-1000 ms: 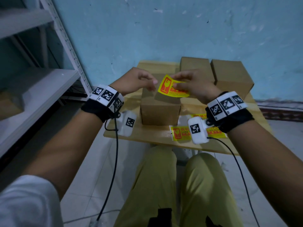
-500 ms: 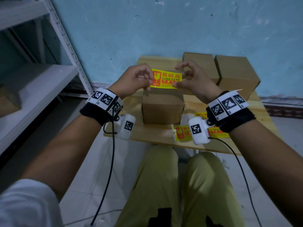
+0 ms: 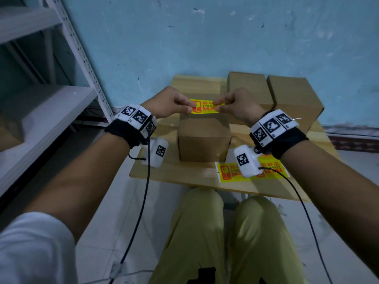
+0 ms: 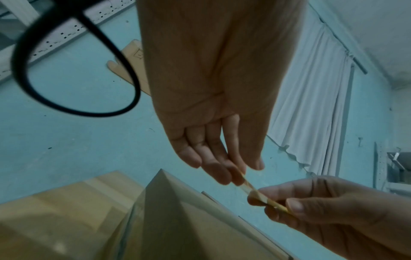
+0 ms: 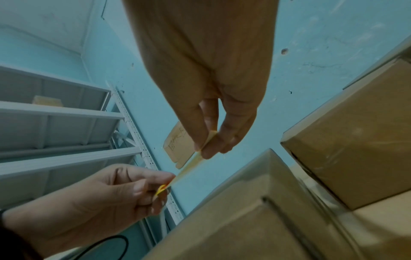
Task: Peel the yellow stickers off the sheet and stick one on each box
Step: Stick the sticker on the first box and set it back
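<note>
A yellow sticker [image 3: 204, 106] with red print is stretched flat between my two hands, just above the top of the nearest cardboard box [image 3: 204, 138]. My left hand [image 3: 172, 103] pinches its left end and my right hand [image 3: 235, 104] pinches its right end. The left wrist view shows the sticker [image 4: 255, 193] edge-on between my left hand [image 4: 233, 172] and my right hand [image 4: 286, 207]. The right wrist view shows the same strip [image 5: 191, 165] above the box corner [image 5: 255, 202]. The sticker sheet [image 3: 229, 171] lies on the table's near right edge.
Two more cardboard boxes [image 3: 249, 89] [image 3: 295, 101] stand at the back right of the small wooden table [image 3: 174, 175]. A grey metal shelf rack [image 3: 51, 111] stands to the left, a blue wall behind. My knees sit under the near table edge.
The sticker was tilted and held mostly by my right hand; both hands then took its ends, pulled it level and lowered it toward the near box's top.
</note>
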